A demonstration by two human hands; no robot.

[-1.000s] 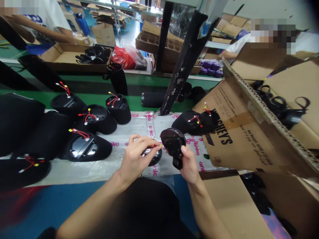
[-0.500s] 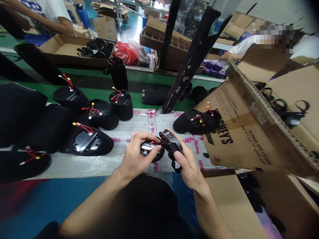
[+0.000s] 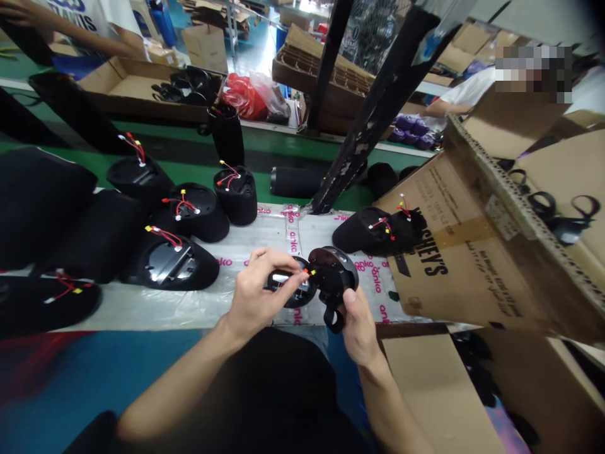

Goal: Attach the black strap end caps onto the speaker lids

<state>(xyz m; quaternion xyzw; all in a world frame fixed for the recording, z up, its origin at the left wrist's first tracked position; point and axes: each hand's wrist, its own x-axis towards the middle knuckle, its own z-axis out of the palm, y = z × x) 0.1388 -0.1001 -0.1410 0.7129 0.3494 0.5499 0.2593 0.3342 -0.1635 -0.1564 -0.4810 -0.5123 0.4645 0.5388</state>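
Right in the middle of the bench, both hands are working over a clear plastic sheet printed with pink "anko" lettering! The left hand is closed in a tight pinch, its fingertips pressed onto a black shell with a shiny metal plate, right where a thin wire with a yellow tip pokes out. Is that shell resting on the sheet or lifted clear? From this angle I can't call it. The right hand is clenched around a round dark cap from below, a black strap loop dangling beneath it, and cap and shell are almost touching, just in from the sheet's near edge. To the left, a group of black shells sits with red wires sprouting from their plates. To the right, a pair of wired shells lies against a tilted HERSHEY'S cardboard box, with black straps inside. Past the far edge of the sheet, a black cylinder lies on its side by a scuffed black post, another black cylinder stands upright, and a co-worker's arm reaches across the top left.
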